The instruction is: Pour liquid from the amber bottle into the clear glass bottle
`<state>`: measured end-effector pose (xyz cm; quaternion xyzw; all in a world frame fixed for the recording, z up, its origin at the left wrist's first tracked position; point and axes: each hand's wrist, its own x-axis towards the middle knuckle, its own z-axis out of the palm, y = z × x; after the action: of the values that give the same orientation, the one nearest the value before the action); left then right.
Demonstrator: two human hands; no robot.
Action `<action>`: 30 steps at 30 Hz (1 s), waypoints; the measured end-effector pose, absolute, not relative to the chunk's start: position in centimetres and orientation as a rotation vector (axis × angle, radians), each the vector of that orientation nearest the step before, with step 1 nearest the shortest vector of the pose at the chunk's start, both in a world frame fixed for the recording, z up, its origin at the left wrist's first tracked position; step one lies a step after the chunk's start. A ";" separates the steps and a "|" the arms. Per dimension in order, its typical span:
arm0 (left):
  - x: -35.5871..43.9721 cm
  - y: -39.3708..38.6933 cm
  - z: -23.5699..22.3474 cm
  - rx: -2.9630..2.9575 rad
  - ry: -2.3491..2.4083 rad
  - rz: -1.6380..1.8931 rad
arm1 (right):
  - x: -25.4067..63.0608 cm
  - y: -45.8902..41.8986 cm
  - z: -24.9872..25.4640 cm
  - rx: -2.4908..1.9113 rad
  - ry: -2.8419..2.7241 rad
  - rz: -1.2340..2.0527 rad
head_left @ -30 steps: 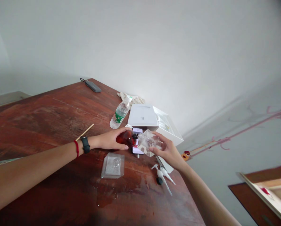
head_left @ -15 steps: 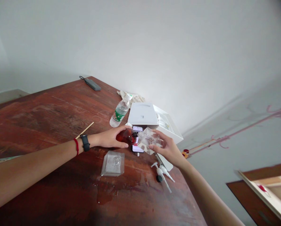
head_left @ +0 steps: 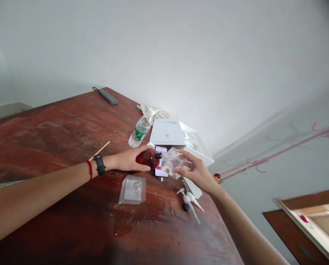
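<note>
My left hand [head_left: 131, 161] is wrapped round a dark red bottle [head_left: 145, 158] tipped on its side, its black neck pointing right. My right hand [head_left: 198, 173] grips a clear bottle [head_left: 175, 163], also tilted, with its mouth meeting the red bottle's neck. Both are held just above the wooden table [head_left: 56, 132], over a phone [head_left: 161, 170] with a lit screen. My left wrist wears a black watch and a red cord.
A clear plastic tray [head_left: 132, 189] lies beside a puddle [head_left: 126, 221]. Two white pump heads [head_left: 190, 202] and a black cap lie near the table's right edge. Behind are a white box [head_left: 178, 138], a water bottle [head_left: 139, 131], a wooden stick [head_left: 99, 150] and a grey power bank [head_left: 108, 97].
Both hands keep the two bottles mouth to mouth. The view has drifted slightly; nothing else has moved.
</note>
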<state>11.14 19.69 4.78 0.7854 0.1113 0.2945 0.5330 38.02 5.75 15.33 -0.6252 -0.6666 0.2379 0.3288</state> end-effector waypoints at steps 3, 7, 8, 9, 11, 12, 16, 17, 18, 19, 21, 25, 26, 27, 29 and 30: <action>11.1 19.7 4.7 1.873 0.266 0.704 | 38.0 5.8 15.5 -1.640 -1.751 0.621; 11.0 19.8 4.7 1.875 0.269 0.706 | 37.9 5.9 15.6 -1.658 -1.750 0.625; 11.1 19.8 4.7 1.875 0.267 0.705 | 37.9 5.9 15.6 -1.657 -1.753 0.626; 11.1 19.8 4.6 1.875 0.263 0.705 | 37.9 5.9 15.6 -1.655 -1.755 0.626; 11.1 19.9 4.6 1.875 0.256 0.711 | 37.9 5.9 15.7 -1.650 -1.758 0.625; 11.1 19.9 4.5 1.874 0.251 0.715 | 37.9 5.9 15.7 -1.650 -1.760 0.622; 11.2 20.0 4.4 1.871 0.234 0.717 | 37.9 6.0 15.7 -1.657 -1.775 0.605; 11.3 20.0 4.3 1.871 0.232 0.717 | 37.9 6.0 15.7 -1.660 -1.776 0.606; 11.3 20.0 4.3 1.871 0.231 0.716 | 38.0 6.0 15.7 -1.660 -1.775 0.608; 11.3 20.0 4.3 1.872 0.231 0.716 | 38.0 6.0 15.7 -1.659 -1.774 0.612; 11.3 20.0 4.3 1.871 0.230 0.711 | 38.0 6.0 15.7 -1.655 -1.770 0.615; 11.1 19.9 4.4 1.872 0.237 0.708 | 38.2 6.1 15.6 -1.661 -1.765 0.609; 11.1 19.9 4.4 1.873 0.242 0.709 | 38.2 6.1 15.6 -1.665 -1.765 0.610; 11.1 20.0 4.3 1.875 0.248 0.711 | 38.3 6.1 15.6 -1.669 -1.766 0.610; 11.1 20.0 4.3 1.877 0.257 0.714 | 38.4 6.2 15.5 -1.675 -1.770 0.605; 11.1 20.0 4.2 1.879 0.260 0.716 | 38.4 6.2 15.5 -1.678 -1.773 0.599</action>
<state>11.11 19.98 4.25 0.7865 0.1087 0.2999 0.5288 38.40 6.20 15.55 -0.6349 -0.6708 0.2268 0.3090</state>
